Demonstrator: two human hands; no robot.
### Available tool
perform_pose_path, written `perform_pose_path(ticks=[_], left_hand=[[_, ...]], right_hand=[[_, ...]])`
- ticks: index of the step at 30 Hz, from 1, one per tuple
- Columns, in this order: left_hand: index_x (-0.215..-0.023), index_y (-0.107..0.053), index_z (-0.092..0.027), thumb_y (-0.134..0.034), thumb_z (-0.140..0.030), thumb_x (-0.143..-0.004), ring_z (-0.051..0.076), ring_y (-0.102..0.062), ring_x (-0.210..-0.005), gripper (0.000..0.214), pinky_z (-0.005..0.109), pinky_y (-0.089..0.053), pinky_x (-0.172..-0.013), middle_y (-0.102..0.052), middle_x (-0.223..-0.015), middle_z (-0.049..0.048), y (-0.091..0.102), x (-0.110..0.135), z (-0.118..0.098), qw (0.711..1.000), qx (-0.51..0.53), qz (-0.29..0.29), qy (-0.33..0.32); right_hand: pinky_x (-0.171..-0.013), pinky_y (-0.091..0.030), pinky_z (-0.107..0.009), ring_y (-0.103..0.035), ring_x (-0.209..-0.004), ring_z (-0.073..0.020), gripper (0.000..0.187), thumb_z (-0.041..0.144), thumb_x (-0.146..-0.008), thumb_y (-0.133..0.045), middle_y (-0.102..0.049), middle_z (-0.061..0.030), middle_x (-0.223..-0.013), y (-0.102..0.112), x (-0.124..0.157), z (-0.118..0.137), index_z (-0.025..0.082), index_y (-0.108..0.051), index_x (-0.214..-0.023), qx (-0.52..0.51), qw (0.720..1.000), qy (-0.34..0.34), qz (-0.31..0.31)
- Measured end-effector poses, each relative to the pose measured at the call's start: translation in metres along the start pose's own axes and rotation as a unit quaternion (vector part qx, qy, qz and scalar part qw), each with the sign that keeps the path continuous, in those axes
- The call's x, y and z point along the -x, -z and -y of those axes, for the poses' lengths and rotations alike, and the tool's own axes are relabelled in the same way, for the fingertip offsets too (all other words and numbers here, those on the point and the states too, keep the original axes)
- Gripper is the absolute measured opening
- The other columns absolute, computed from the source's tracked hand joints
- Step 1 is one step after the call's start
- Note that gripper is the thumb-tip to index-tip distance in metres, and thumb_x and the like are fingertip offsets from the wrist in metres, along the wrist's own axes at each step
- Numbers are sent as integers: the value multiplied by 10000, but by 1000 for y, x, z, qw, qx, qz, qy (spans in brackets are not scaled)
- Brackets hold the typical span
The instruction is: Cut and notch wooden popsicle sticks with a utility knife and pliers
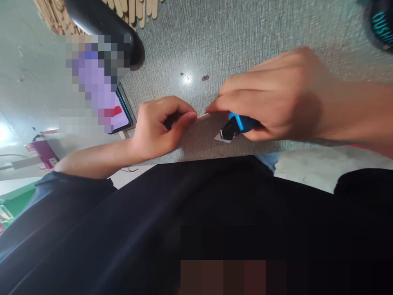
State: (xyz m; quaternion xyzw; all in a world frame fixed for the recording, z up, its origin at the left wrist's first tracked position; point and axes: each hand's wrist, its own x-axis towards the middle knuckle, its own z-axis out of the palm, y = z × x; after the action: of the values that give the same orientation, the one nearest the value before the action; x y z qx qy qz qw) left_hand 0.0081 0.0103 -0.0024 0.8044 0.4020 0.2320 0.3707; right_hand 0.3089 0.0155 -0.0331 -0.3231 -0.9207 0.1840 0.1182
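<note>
I see the right hand hold a box cutter, blade slanting left toward the desk's near edge. The left hand pinches a thin stick running sideways.

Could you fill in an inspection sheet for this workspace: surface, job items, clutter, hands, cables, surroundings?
Surface: grey textured tabletop, with dark spots and glare.
Job items: thin pale strip between the hands; blue-and-black cutter, blade exposed.
Clutter: wooden sticks heaped, glossy black object, phone with screen partly pixelated.
Hands: left hand pinches the strip between its fingers; right hand grips the cutter, fingers near the strip's other end.
Cables: thin cable near the purple box, far left.
Surroundings: dark object with teal lettering, upper right; dark clothing below.
</note>
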Motion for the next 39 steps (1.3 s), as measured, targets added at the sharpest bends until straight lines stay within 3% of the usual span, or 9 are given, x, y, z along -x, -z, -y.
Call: perform_pose_path(ticks=[4, 6, 10, 14, 17, 21, 31, 36, 39], left_hand=[[-1025, -838, -220, -587, -374, -1219, 187, -752, -741, 352, 368, -548, -734, -831, -846, 45, 0, -1, 2, 993, -86, 59, -51], [-995, -830, -216, -532, -373, -1231, 201, -732, -721, 411, 382, -516, -717, -802, -806, 53, 1, 0, 3, 988, -129, 63, -48], [-935, -795, -221, -521, -409, -1221, 227, -648, -649, 438, 415, -426, -658, -721, -722, 57, 1, 1, 6, 977, -202, 63, -36], [-932, -749, -241, -533, -390, -1196, 224, -589, -612, 372, 428, -359, -632, -666, -689, 39, 0, 2, 7, 967, -243, 54, -47], [-934, -724, -257, -514, -404, -1215, 227, -593, -627, 380, 433, -360, -642, -666, -703, 38, 0, 2, 7, 964, -254, 56, -46], [-949, -706, -261, -455, -452, -1251, 231, -613, -651, 437, 441, -385, -657, -692, -734, 49, -1, 1, 5, 961, -264, 68, -46], [-963, -640, -293, -449, -497, -1261, 247, -645, -715, 409, 458, -410, -705, -673, -769, 40, 2, 2, 4, 964, -252, 87, -16], [-957, -634, -286, -415, -482, -1278, 236, -658, -706, 435, 458, -410, -691, -716, -792, 44, 0, 3, 5, 958, -273, 82, -33], [-934, -624, -280, -426, -456, -1272, 218, -645, -678, 430, 450, -383, -673, -731, -787, 40, -1, 3, 5, 957, -278, 56, -56]], right_hand=[[-713, -329, -404, -580, -835, -171, 577, 457, -1150, -322, -837, 39, -1160, 2, 1, -5, 308, -859, -1298, 94, 994, 18, -51], [-705, -333, -411, -614, -865, -184, 619, 405, -1139, -277, -836, 18, -1198, 11, -3, -2, 297, -856, -1327, 101, 994, 6, -31], [-729, -373, -458, -676, -886, -239, 1010, 615, -1163, 52, -803, -124, -1328, 34, -14, 11, 152, -788, -1480, 179, 972, -136, 68], [-729, -434, -482, -680, -862, -291, 1390, 635, -1011, 439, -757, -151, -1118, 43, -24, 27, 97, -759, -1468, 221, 942, -170, 185], [-696, -451, -479, -694, -868, -327, 1303, 654, -1061, 364, -718, -169, -1089, 42, -26, 38, 98, -710, -1546, 222, 931, -142, 253], [-720, -489, -488, -666, -822, -300, 1080, 651, -1159, 146, -712, -168, -1099, 39, -22, 45, 110, -717, -1518, 171, 952, -148, 207], [-598, -406, -418, -650, -733, -289, 1075, 425, -1140, 302, -616, -115, -975, 35, -28, 48, 140, -724, -1282, 223, 944, -88, 226], [-545, -313, -380, -663, -694, -284, 1056, 384, -1139, 309, -593, -102, -939, 38, -35, 52, 92, -688, -1332, 263, 929, -88, 246], [-541, -308, -374, -688, -700, -290, 984, 423, -1184, 221, -645, -121, -969, 40, -38, 55, 66, -637, -1507, 270, 922, -102, 257]])
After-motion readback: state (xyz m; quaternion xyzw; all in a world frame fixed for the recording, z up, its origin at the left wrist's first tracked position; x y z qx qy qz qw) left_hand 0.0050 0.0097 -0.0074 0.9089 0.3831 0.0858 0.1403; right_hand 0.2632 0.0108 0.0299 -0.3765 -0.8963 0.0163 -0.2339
